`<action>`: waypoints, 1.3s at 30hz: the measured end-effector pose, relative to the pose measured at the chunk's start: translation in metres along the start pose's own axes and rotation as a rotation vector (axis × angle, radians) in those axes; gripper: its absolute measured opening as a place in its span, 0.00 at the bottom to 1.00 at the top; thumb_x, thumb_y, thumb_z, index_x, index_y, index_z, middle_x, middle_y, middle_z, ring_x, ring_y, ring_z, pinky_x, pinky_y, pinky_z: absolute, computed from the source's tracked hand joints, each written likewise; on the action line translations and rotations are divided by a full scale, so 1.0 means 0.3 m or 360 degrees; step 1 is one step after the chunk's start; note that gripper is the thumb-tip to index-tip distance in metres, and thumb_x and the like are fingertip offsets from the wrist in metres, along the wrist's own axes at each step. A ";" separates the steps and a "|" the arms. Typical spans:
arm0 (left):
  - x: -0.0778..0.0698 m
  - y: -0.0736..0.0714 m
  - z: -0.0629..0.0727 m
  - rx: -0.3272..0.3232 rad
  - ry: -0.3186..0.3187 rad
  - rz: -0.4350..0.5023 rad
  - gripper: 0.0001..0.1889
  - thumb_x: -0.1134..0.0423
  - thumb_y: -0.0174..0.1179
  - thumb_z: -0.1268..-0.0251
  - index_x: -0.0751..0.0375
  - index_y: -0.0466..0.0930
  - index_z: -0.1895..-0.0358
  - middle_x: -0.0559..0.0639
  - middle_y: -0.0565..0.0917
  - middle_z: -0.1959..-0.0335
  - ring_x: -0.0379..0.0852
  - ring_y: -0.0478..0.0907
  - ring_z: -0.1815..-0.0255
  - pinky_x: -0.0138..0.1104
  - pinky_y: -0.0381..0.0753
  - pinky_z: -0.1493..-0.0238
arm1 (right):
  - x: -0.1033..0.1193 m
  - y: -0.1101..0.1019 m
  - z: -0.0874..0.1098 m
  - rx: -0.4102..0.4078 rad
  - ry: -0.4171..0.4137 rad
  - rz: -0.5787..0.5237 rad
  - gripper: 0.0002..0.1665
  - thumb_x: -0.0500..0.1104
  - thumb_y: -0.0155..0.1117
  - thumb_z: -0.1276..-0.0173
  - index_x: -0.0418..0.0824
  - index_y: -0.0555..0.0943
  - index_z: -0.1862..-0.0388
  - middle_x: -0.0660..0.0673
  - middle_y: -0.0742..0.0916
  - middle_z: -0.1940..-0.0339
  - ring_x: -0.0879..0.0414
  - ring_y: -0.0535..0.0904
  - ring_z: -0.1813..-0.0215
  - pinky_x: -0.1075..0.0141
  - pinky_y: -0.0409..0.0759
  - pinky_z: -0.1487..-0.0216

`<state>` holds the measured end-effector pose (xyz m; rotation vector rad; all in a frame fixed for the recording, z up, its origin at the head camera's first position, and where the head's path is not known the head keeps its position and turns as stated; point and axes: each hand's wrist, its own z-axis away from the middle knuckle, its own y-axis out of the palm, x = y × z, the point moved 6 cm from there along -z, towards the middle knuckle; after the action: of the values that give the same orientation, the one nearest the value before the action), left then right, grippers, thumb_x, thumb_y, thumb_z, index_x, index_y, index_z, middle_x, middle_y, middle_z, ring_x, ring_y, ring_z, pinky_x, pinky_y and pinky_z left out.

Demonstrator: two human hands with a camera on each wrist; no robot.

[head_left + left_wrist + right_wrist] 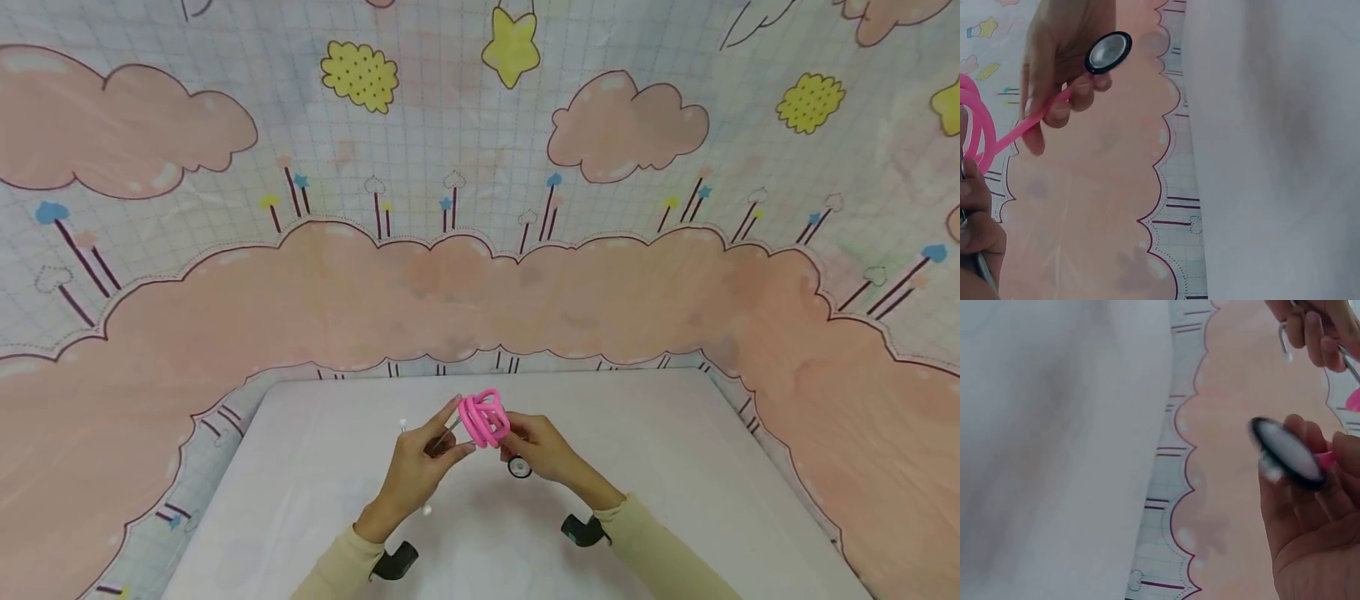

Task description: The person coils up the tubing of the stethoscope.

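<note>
A stethoscope with pink tubing point(483, 418) is held up over the white table, its tube wound into several loops. My left hand point(415, 468) grips its metal ear tubes, and white eartips point(427, 509) stick out past that hand. Between the thumb and fingers of my right hand point(546, 450) the tube is pinched close to the chest piece point(1109, 52). This round disc has a black rim and hangs free beside the right fingers. In the right wrist view, the chest piece point(1288, 453) looks blurred in front of the fingers.
The white table point(300, 500) spreads under both hands. Behind it hangs a cloth point(450, 292) printed with clouds and stars. A black wrist camera point(395, 561) sits at the left sleeve, another black camera point(583, 530) at the right sleeve.
</note>
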<state>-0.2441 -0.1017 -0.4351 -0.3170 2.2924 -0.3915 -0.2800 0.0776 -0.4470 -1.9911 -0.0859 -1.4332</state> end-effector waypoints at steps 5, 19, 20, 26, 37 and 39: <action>-0.055 -0.048 -0.029 -0.0112 -0.0054 -0.0054 0.36 0.74 0.72 0.51 0.67 0.73 0.34 0.48 0.72 0.80 0.31 0.60 0.79 0.26 0.65 0.78 | -0.014 0.009 0.015 0.0023 0.0060 0.0055 0.17 0.35 0.57 0.26 0.35 0.77 0.40 0.36 0.84 0.67 0.52 0.81 0.68 0.64 0.84 0.63; 0.048 -0.068 -0.020 -0.0242 -0.0042 -0.0159 0.37 0.71 0.74 0.51 0.58 0.73 0.32 0.43 0.72 0.81 0.31 0.60 0.81 0.22 0.62 0.80 | 0.023 0.028 0.069 0.0012 -0.0024 0.0094 0.25 0.41 0.63 0.29 0.39 0.74 0.35 0.40 0.87 0.61 0.54 0.83 0.68 0.70 0.84 0.67; 0.052 -0.068 -0.018 -0.0238 -0.0036 -0.0163 0.38 0.70 0.74 0.51 0.56 0.73 0.32 0.42 0.72 0.80 0.31 0.61 0.81 0.22 0.63 0.80 | 0.032 0.027 0.074 0.0001 -0.0040 0.0113 0.25 0.42 0.63 0.29 0.40 0.74 0.34 0.41 0.88 0.60 0.56 0.83 0.68 0.70 0.84 0.67; 0.062 -0.065 -0.013 -0.0201 -0.0045 -0.0185 0.39 0.66 0.73 0.48 0.48 0.70 0.30 0.40 0.71 0.80 0.30 0.61 0.81 0.24 0.65 0.80 | 0.078 0.027 0.097 -0.0066 -0.0141 0.0208 0.21 0.43 0.64 0.29 0.46 0.74 0.39 0.44 0.89 0.60 0.65 0.81 0.69 0.70 0.83 0.66; 0.055 -0.054 -0.006 -0.0127 -0.0059 -0.0225 0.37 0.65 0.74 0.48 0.56 0.72 0.31 0.41 0.71 0.81 0.30 0.62 0.80 0.26 0.67 0.79 | 0.131 0.023 0.120 -0.0164 -0.0448 0.0136 0.06 0.31 0.59 0.30 0.32 0.82 0.58 0.41 0.85 0.73 0.69 0.78 0.73 0.67 0.83 0.70; 0.053 -0.053 -0.003 -0.0120 -0.0065 -0.0237 0.37 0.65 0.74 0.48 0.55 0.72 0.31 0.41 0.71 0.81 0.30 0.62 0.80 0.26 0.67 0.80 | 0.133 0.020 0.122 -0.0181 -0.0470 0.0104 0.06 0.30 0.58 0.29 0.33 0.82 0.57 0.41 0.85 0.72 0.67 0.79 0.73 0.67 0.83 0.70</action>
<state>-0.2539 -0.1216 -0.4391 -0.5309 2.2545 -0.3700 -0.2318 0.0803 -0.4218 -2.2663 -0.0691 -1.1168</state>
